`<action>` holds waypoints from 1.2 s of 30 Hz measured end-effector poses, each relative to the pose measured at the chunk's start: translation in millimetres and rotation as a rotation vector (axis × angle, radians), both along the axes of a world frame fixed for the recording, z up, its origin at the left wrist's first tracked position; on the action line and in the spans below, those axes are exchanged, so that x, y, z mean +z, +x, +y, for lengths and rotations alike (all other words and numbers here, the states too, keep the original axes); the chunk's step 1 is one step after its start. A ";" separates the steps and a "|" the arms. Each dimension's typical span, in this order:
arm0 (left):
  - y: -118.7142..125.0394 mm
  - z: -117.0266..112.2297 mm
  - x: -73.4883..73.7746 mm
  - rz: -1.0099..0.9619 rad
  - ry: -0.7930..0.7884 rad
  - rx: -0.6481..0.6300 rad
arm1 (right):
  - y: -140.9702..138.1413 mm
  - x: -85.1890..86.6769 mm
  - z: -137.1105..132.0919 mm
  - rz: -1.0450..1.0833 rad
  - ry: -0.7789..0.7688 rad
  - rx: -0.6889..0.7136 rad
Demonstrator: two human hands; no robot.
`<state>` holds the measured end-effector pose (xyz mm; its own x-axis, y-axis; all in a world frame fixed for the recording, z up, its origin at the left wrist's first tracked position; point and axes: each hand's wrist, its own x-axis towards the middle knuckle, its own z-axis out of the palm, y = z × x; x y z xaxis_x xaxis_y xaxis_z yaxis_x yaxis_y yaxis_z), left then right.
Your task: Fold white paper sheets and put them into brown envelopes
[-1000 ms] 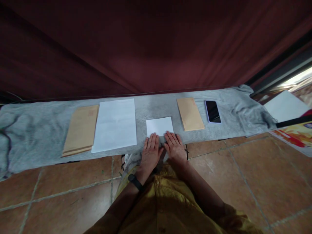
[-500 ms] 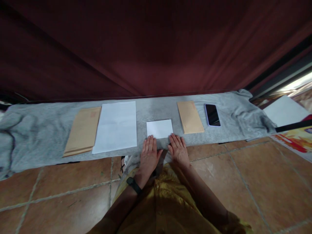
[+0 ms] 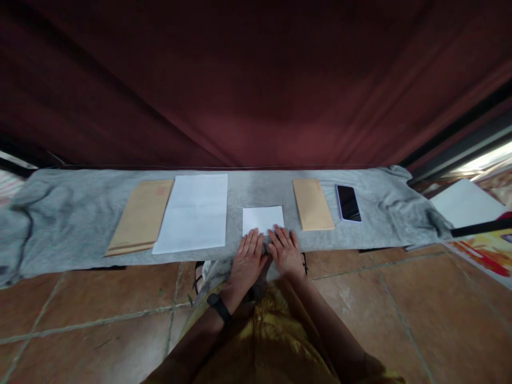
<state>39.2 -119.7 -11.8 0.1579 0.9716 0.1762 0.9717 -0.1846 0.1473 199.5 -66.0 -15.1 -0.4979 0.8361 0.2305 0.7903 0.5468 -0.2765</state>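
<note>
A small white sheet of paper [image 3: 263, 217], which looks folded, lies flat on the grey cloth [image 3: 260, 186] in front of me. My left hand [image 3: 248, 258] rests palm down with its fingers stretched over the paper's near edge, left of the middle. Beside it my right hand [image 3: 286, 250] lies flat too, fingertips on the near edge toward the right corner. Neither hand grips anything. The thumbs are close together below the paper.
Left of the paper lie large white sheets [image 3: 194, 213], then a stack of brown envelopes [image 3: 142, 216]. To the right are one brown envelope [image 3: 313, 204] and a phone [image 3: 349, 203]. A dark red curtain [image 3: 256, 106] hangs behind the narrow cloth-covered surface.
My right hand has slid inward, nearer to my left hand along the paper's near edge. The view has tilted slightly, so everything on the cloth sits lower.
</note>
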 end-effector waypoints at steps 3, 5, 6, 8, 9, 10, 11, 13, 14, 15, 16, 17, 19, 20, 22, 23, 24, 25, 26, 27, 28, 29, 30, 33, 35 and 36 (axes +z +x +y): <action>-8.4 -6.6 -1.7 0.007 0.018 0.045 | 2.6 -6.8 -1.0 0.000 0.031 -0.005; -13.6 -10.2 -2.2 0.011 0.021 0.060 | 4.2 -11.2 -2.9 0.008 0.051 -0.025; -15.7 -11.5 -2.3 0.013 0.020 0.063 | 5.0 -13.2 -4.1 0.015 0.061 -0.038; -18.0 -12.8 -1.8 0.015 0.016 0.063 | 7.2 -15.8 -6.3 0.027 0.076 -0.056; -17.9 -12.6 -1.1 0.016 0.014 0.064 | 8.5 -16.3 -7.1 0.031 0.080 -0.059; -17.0 -11.9 -0.1 0.017 0.014 0.069 | 9.8 -16.1 -7.7 0.033 0.081 -0.057; -15.2 -10.6 1.1 0.017 0.018 0.076 | 11.1 -15.4 -8.0 0.035 0.079 -0.051; -9.5 -6.6 3.9 0.010 0.029 0.070 | 13.1 -12.5 -7.5 0.042 0.071 -0.039; -5.9 -4.1 5.1 0.003 0.034 0.052 | 13.8 -10.5 -6.9 0.047 0.066 -0.035; -1.9 -1.3 6.1 -0.006 0.036 0.025 | 14.3 -8.5 -5.9 0.055 0.061 -0.031; 2.3 1.6 6.7 -0.015 0.036 -0.006 | 14.7 -6.6 -4.8 0.064 0.056 -0.028; 6.5 4.5 6.7 -0.024 0.033 -0.037 | 14.9 -4.9 -3.3 0.073 0.052 -0.026; 14.3 9.7 5.4 -0.038 0.026 -0.077 | 15.1 -2.5 0.2 0.091 0.046 -0.022; 17.5 11.8 4.2 -0.043 0.023 -0.087 | 15.0 -1.9 2.4 0.098 0.045 -0.021; 22.1 15.0 1.1 -0.050 0.024 -0.093 | 14.3 -1.8 7.9 0.105 0.046 -0.017; 23.3 16.1 -0.5 -0.051 0.027 -0.093 | 13.6 -2.1 11.3 0.105 0.048 -0.018; 23.9 16.8 -2.0 -0.051 0.031 -0.092 | 12.5 -2.6 15.0 0.105 0.051 -0.021; 23.9 17.3 -3.2 -0.050 0.034 -0.094 | 11.2 -3.2 19.1 0.104 0.052 -0.026; 23.5 17.7 -4.1 -0.048 0.035 -0.096 | 9.5 -3.8 23.4 0.105 0.054 -0.031; 23.0 17.9 -4.6 -0.045 0.035 -0.098 | 7.8 -4.4 27.8 0.107 0.055 -0.037; 22.5 18.1 -4.6 -0.040 0.032 -0.099 | 5.9 -5.0 32.2 0.108 0.057 -0.041; 22.3 18.2 -4.2 -0.033 0.027 -0.099 | 4.0 -5.4 36.6 0.107 0.059 -0.043; 22.5 18.3 -3.4 -0.025 0.021 -0.097 | 2.2 -5.8 40.7 0.103 0.061 -0.047; 25.4 18.8 0.3 -0.004 -0.005 -0.079 | -2.8 -5.8 51.5 0.076 0.056 -0.061; 28.5 19.2 2.5 0.004 -0.022 -0.064 | -5.9 -5.4 57.6 0.059 0.046 -0.067; 30.0 19.4 3.2 0.006 -0.029 -0.057 | -7.4 -5.2 60.5 0.054 0.042 -0.069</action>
